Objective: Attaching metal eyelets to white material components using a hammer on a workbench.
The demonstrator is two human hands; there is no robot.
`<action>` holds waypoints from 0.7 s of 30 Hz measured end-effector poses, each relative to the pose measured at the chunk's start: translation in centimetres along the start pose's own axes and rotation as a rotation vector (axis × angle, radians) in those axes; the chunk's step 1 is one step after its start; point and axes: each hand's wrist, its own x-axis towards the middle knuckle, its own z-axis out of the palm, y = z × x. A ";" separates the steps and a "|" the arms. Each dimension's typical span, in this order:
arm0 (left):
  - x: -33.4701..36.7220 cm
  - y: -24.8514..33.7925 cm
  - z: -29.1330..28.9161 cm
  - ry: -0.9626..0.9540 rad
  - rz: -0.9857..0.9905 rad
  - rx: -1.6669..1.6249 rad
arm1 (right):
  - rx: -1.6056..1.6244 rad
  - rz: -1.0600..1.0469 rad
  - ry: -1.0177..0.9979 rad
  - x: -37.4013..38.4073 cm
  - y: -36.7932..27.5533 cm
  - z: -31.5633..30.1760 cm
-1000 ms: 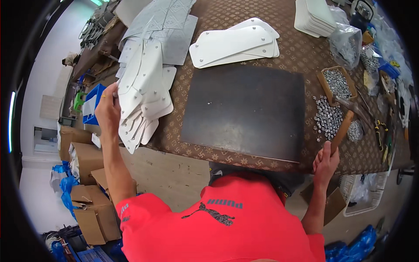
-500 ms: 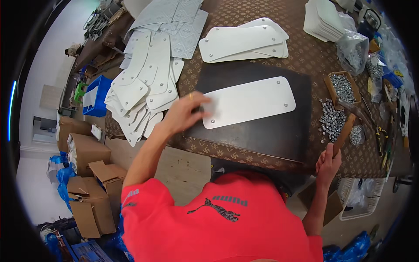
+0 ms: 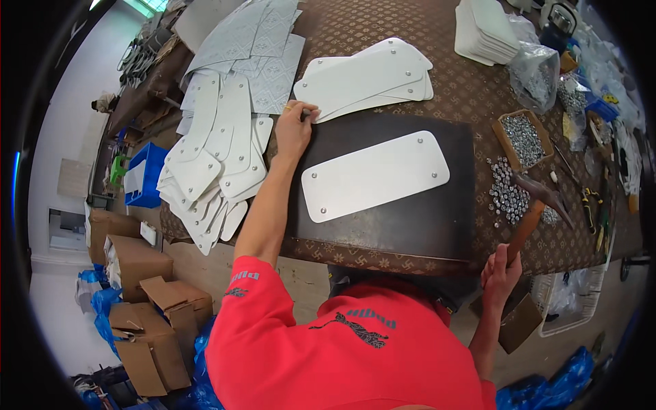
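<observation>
Left hand (image 3: 295, 126): the fingers are bunching narrowly at the near left corner of the fanned white panels (image 3: 369, 78); I cannot tell whether they are pinching it or only touching it.
Right hand (image 3: 501, 275): the fingers are closing around the wooden handle of a hammer (image 3: 525, 232), whose metal head is pointing away from the person, over the desk (image 3: 444, 82).
Studded panel (image 3: 376, 176): 1 white piece with rounded corners is lying flat on the dark mat (image 3: 430, 229), slanting with its right end farther from the person and showing 4 metal studs, 1 near each corner.
Fanned panels: these are lying just beyond the mat, overlapping and bearing studs.
Left pile: more studded white panels (image 3: 232, 137) are overlapping loosely left of the mat, with grey patterned sheets (image 3: 273, 61) lying beyond them.
Stud supply: an open box (image 3: 502, 137) is holding many small metal studs; loose studs (image 3: 507, 195) are lying between it and the right hand.
Far right: a stack of plain white pieces (image 3: 482, 34) is standing near a clear plastic bag (image 3: 533, 78).
</observation>
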 end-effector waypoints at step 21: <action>-7.0 10.3 -10.0 -0.314 -0.481 -0.256 | -0.061 -0.002 -0.012 0.5 -0.3 0.0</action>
